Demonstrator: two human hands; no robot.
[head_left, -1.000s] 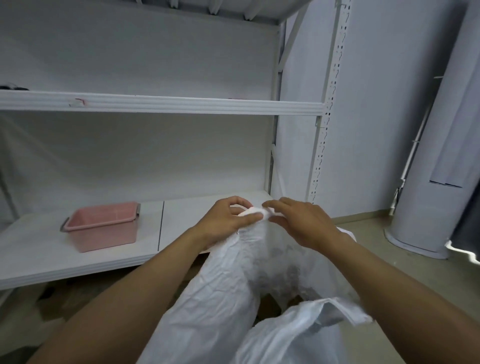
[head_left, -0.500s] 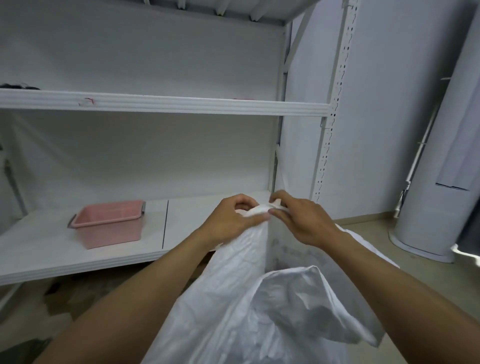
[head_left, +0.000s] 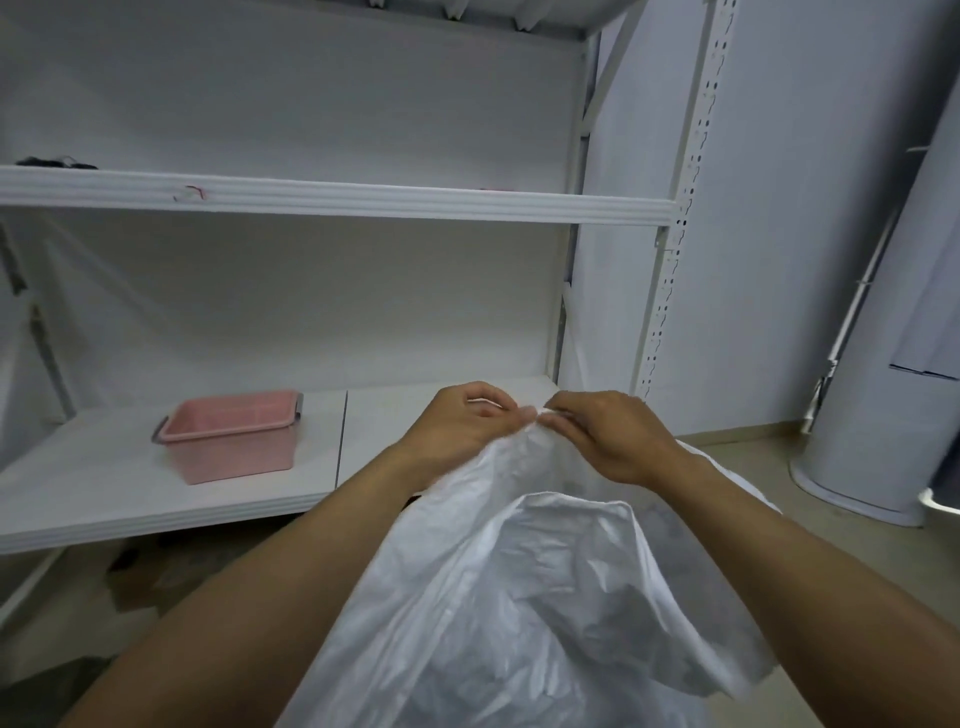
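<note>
Head view: left hand (head_left: 457, 431) and right hand (head_left: 618, 439) both pinch the top edge of the white plastic bag (head_left: 519, 613), which hangs near the person. Farther left, a pink basket (head_left: 234, 436) stands on the lower shelf (head_left: 104, 499).

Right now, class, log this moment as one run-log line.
object: white plastic bag | hands: left hand and right hand pinch its top edge | nearby: pink basket on lower shelf
</note>
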